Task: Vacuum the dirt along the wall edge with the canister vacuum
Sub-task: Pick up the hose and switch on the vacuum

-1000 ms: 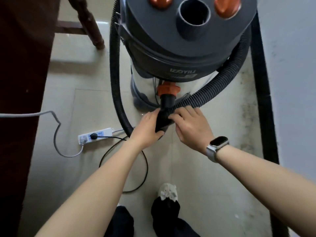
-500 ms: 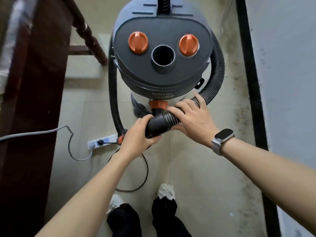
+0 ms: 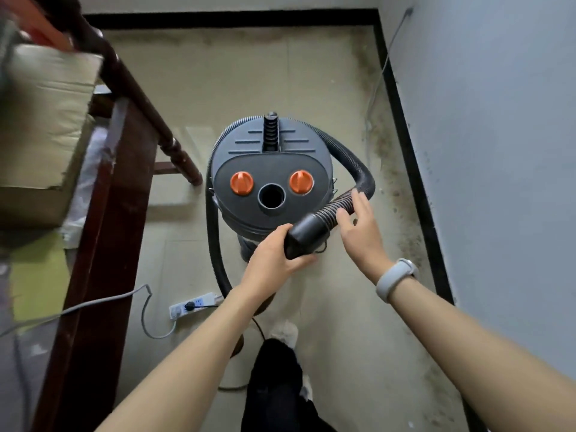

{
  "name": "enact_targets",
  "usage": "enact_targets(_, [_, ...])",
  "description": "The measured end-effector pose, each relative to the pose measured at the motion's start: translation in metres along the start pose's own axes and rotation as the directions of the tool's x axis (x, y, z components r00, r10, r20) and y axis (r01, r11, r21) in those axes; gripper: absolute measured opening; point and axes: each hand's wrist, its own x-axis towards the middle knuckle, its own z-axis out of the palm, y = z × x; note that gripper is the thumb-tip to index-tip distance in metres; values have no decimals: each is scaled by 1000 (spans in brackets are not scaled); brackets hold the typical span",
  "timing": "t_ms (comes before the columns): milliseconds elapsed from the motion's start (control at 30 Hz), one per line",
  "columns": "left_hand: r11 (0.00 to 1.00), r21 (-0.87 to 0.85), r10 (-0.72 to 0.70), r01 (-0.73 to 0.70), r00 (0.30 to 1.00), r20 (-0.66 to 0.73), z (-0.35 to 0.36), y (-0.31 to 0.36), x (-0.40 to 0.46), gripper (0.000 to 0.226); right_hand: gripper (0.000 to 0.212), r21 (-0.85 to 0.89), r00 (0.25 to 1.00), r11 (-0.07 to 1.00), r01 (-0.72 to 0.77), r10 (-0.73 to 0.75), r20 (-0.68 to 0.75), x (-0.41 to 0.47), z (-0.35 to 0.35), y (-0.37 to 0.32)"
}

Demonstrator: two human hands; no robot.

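The grey drum-shaped canister vacuum (image 3: 270, 182), with two orange knobs and an open round port on its lid, stands on the beige tiled floor (image 3: 249, 88) near the pale blue-grey wall (image 3: 498, 151) on the right. Its black ribbed hose (image 3: 363, 179) loops round the canister's right side and ends in a smooth black cuff (image 3: 307, 233) in front of the lid. The left hand (image 3: 274, 260) grips that cuff, fingers and thumb curled round its end. The right hand (image 3: 361, 232) has straight, spread fingers lying against the ribbed hose just behind the cuff, a pale wristband (image 3: 396, 279) on its wrist. Dark specks of dirt (image 3: 396, 188) lie along the black skirting strip (image 3: 414, 182) at the wall's foot. A white power strip (image 3: 193, 305) lies on the floor left of the arms, beside a dark wooden table leg (image 3: 103, 244)
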Motion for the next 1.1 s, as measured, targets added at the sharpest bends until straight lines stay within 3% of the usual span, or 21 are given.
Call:
enact_targets(100, [999,-38,-4,5,1000,20,-13,21,24,61,58,106,995,990,-88,92,-27,19,-9,-10])
enact_targets(167, [999,-35,6,-4,999,36,-20,32,41,60,51,266,984,950,-163,178,-31,37,-13,-17])
enact_targets(300, [996,12,83,-85,986,145,-30,49,76,51,44,663,881,664,-346,473,-15,90,-22,-44])
enact_targets(367, [993,29,103,-111,976,190,-36,52,93,47,45,651,835,635,-416,550,-3,117,-20,-57])
enact_targets(467, [995,44,80,-92,972,222,-49,52,118,54,64,589,811,673,-447,582,-50,152,-11,-69])
enact_targets(600, [990,107,47,-89,936,348,-61,48,147,61,82,439,857,812,-385,491,-158,180,-3,-74])
enact_targets(700, [998,14,58,-69,920,387,-65,47,162,35,84,382,897,856,-350,423,-127,185,-8,-68])
enact_targets(767, [1000,-5,24,-23,946,322,-70,45,173,27,84,341,925,889,-306,363,-114,184,-16,-66])
enact_targets(900, [999,28,-38,35,990,135,-81,47,186,35,83,153,982,973,-172,182,-54,172,-40,-70])
enact_targets(1100, [990,109,90,-94,995,36,-96,90,210,61,62,15,998,998,65,-65,-8,152,-84,-94])
